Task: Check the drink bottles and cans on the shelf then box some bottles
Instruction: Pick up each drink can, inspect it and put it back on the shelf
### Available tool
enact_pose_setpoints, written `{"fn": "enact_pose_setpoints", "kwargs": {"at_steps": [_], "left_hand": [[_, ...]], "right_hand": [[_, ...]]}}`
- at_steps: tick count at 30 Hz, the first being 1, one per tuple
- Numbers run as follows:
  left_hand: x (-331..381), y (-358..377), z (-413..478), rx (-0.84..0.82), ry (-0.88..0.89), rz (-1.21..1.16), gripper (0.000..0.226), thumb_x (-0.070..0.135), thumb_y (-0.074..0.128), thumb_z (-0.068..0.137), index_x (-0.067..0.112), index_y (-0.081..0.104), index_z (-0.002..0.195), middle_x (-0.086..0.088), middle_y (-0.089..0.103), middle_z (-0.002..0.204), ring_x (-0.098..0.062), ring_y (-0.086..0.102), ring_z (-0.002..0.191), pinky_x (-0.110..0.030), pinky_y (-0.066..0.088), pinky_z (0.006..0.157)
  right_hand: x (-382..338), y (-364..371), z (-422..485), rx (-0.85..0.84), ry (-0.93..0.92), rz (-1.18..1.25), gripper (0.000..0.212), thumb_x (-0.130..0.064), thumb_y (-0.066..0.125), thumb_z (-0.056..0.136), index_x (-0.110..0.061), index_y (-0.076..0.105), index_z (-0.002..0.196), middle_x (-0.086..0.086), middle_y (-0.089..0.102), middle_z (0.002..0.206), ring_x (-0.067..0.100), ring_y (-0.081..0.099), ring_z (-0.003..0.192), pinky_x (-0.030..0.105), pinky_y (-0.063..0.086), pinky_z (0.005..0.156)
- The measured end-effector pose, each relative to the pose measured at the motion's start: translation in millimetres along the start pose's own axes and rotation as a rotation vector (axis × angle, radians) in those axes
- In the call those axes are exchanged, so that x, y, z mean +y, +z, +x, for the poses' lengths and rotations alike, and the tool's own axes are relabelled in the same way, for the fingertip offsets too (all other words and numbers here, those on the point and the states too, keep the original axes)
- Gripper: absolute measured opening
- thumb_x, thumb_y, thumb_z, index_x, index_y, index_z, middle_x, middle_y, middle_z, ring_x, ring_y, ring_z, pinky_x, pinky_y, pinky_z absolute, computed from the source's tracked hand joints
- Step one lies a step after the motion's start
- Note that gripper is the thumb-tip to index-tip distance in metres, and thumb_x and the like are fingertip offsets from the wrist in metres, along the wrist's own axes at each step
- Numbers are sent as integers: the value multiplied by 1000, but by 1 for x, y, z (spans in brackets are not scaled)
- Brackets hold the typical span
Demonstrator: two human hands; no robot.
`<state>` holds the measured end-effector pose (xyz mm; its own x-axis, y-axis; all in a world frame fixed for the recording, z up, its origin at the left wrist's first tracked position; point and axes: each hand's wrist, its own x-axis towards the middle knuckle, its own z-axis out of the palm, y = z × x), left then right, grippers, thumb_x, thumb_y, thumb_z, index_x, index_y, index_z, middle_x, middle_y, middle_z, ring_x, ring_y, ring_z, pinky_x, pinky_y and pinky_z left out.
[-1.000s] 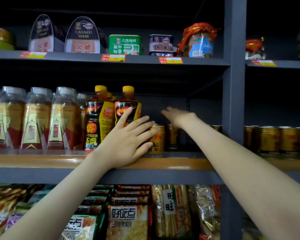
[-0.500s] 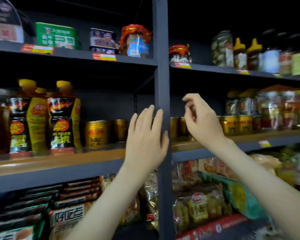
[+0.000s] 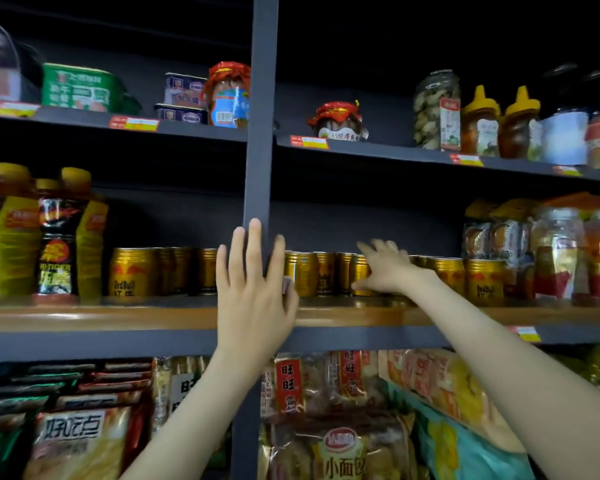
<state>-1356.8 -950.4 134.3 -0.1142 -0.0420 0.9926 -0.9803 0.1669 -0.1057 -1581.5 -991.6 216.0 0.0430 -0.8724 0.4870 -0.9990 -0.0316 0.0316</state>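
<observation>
Cans (image 3: 305, 273) line the shelf's (image 3: 118, 317) front edge and you're mid-check, left hand (image 3: 253, 292) spread flat at the post (image 3: 257, 150), right hand (image 3: 385, 271) spread loose over the row, gripping nothing; next, probably, sweep rightward along it.

You have open room above the gold cans (image 3: 305, 273), right up to the upper shelf (image 3: 395, 154). The upright post (image 3: 262, 133) splits the row, and your left hand (image 3: 253, 292) lies flat across it. Your right hand (image 3: 385, 268) is among the close-packed cans right of the post. Tall bottles (image 3: 56, 237) wall the left end and jars (image 3: 555, 251) the right.
</observation>
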Motion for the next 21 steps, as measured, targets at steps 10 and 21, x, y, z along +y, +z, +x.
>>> {"fn": "enact_pose_setpoints", "kwargs": {"at_steps": [10, 21], "left_hand": [[8, -1, 0, 1, -8, 93, 52, 34, 47, 90, 10, 54, 135, -26, 23, 154, -42, 20, 142, -56, 30, 111], [3, -5, 1, -35, -11, 114, 58, 41, 51, 88, 12, 52, 138, -25, 23, 155, -40, 17, 144, -54, 22, 115]], "right_hand": [[-64, 8, 39, -181, -239, 513, 86, -54, 62, 86, -18, 21, 153, 8, 25, 158, 27, 29, 142, 40, 32, 111], [-50, -28, -22, 254, -357, 871, 82, -30, 77, 80, -17, 32, 149, 5, 52, 139, 18, 50, 125, 22, 41, 94]]}}
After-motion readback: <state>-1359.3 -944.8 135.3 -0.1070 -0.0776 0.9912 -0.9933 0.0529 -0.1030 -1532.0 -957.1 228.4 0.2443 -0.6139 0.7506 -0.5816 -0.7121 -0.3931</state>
